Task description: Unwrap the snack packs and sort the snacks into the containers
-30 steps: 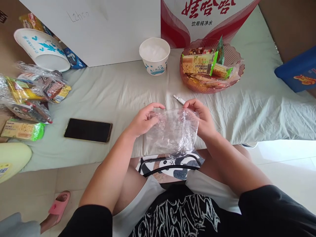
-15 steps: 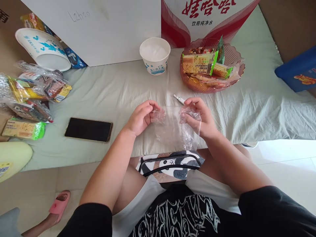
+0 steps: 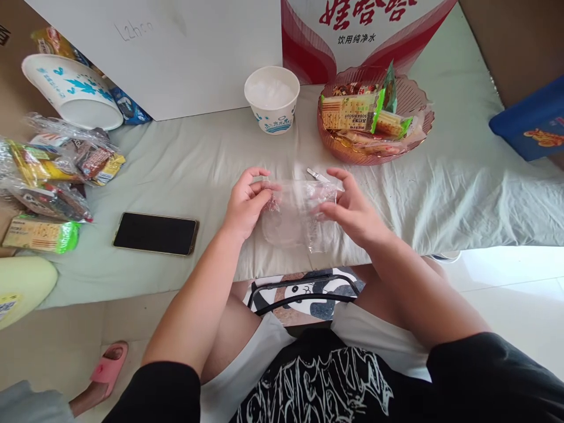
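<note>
Both hands up over the sheet [image 3: 176, 170], clear bag [image 3: 293, 214] stretched between them. Left hand [image 3: 244, 202] pinches its edge at nine o'clock; right hand [image 3: 352, 208], fingers loosely spread, grips the three o'clock side. Cup [image 3: 272, 98] sits at twelve, phone [image 3: 155, 233] off at nine.

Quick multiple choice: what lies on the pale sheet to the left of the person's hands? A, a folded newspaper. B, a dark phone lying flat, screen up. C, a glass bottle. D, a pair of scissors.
B: a dark phone lies flat on the pale sheet, left of the left hand, which with the right hand holds a clear plastic bag.
</note>
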### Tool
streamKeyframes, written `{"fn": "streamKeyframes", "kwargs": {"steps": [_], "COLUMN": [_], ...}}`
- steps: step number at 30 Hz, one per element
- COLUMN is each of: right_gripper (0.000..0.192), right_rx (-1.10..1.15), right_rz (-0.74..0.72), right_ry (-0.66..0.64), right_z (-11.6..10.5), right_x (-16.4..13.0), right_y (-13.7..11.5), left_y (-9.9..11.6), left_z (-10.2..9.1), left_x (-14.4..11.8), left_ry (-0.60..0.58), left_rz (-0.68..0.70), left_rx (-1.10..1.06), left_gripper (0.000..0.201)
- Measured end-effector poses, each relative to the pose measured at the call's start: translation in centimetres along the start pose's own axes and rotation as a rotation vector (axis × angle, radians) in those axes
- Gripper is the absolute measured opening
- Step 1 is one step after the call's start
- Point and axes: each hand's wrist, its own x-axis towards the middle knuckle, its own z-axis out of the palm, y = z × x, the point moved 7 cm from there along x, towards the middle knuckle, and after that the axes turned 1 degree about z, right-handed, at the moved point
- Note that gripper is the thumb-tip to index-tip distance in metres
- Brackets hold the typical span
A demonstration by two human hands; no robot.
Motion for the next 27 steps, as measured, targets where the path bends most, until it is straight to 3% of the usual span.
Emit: {"fn": "streamKeyframes", "kwargs": {"steps": [2, 5, 8, 11, 15, 20, 27], "right_gripper": [0.072, 0.067, 0.07, 0.065, 0.037, 0.03, 0.027], "right_rx": [-0.034, -0.068, -0.086, -0.005, -0.019, -0.047, 0.15], "right_rz": [-0.008, -0.068, -0.117, -0.11, -0.032, -0.011, -0.079], "right_ry": [0.022, 0.115, 0.195, 0.191, 0.067, 0.016, 0.052], "right_z": [0.0, -0.6, -1.3, -1.5, -0.4, 0.2, -0.3], "right_x": [-0.1, -0.2, -0.1, 0.1, 0.4, -0.1, 0.0], "right_y": [0.1, -0.3, -0.7, -0.5, 0.0, -0.3, -0.8], "left_y": [-0.1, -0.9, -2.1, -2.1, -1.4, -1.0, 0.4], "left_z": [0.1, 1.3, 2.6, 2.6, 2.2, 2.2, 2.1], "left_x": [0.0, -0.3, -1.0, -1.0, -0.8, -1.1, -1.1], "left_ry": [-0.018, -0.175, -0.306, -0.239, -0.151, -0.197, -0.209], "left_rz": [0.012, -0.113, -0.277, -0.259, -0.193, -0.192, -0.108], "left_rx": [-0.054, -0.176, -0.154, -0.1, -0.066, -0.012, -0.215], "left_gripper": [0.057, 0.072, 0.06, 0.043, 0.038, 0.034, 0.016]}}
